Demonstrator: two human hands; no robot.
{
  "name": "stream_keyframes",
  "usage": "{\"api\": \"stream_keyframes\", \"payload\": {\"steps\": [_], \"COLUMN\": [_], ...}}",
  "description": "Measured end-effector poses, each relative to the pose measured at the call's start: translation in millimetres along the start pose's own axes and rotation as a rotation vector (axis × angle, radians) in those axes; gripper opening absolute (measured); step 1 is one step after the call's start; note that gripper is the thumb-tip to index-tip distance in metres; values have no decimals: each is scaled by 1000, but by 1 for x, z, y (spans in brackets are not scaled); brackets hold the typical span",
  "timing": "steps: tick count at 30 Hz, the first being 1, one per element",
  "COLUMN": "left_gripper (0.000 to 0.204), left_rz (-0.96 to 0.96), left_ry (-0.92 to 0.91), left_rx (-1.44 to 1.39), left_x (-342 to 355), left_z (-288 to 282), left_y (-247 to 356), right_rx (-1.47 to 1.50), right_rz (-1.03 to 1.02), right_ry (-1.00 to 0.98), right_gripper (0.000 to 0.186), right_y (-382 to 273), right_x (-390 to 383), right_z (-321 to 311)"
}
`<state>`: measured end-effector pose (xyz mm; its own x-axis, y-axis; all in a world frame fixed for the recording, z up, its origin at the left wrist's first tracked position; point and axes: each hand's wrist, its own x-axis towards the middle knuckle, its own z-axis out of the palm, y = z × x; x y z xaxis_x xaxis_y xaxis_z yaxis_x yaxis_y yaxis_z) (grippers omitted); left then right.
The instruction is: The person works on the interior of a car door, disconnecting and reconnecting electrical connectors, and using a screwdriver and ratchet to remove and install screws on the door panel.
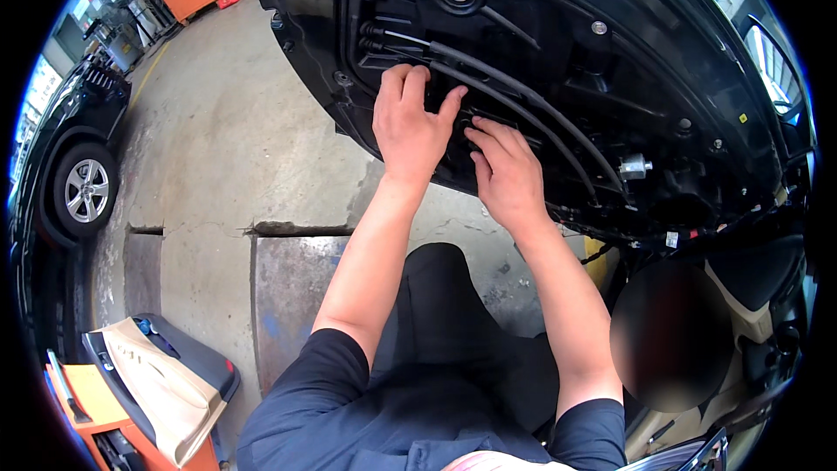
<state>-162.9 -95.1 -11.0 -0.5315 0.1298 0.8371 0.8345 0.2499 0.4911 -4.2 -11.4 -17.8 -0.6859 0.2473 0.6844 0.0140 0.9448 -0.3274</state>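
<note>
A dark shirt [410, 419] is nearest me, and bare arms [370, 253] reach to an open black car door [567, 53].

From far away, I see the left hand [408, 131] by the grey cables [488, 68] on the door's inner side, thumb and fingers apart. The right hand [513, 173] is just beside it, fingers bent, thumb apart too. I think this step is fingertip work there; the next move calls for a careful touch. The hands hide that spot, so I can't tell if they touch anything. The door runs off the top, and a round blur [671, 336] hides things at right.
</note>
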Motion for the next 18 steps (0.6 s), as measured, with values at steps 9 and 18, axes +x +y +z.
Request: {"api": "stream_keyframes", "payload": {"steps": [9,18], "left_gripper": [23,62], "left_rz": [202,86], "left_ry": [68,-1], "left_rx": [170,154], "left_x": [14,15], "left_z": [-1,-3], "left_y": [-28,10], "right_rx": [11,34], "right_rz": [-21,-41], "right_ry": [34,47], "right_gripper": [35,38], "right_y": [0,7], "right_x": [-2,-2], "right_z": [2,1]}}
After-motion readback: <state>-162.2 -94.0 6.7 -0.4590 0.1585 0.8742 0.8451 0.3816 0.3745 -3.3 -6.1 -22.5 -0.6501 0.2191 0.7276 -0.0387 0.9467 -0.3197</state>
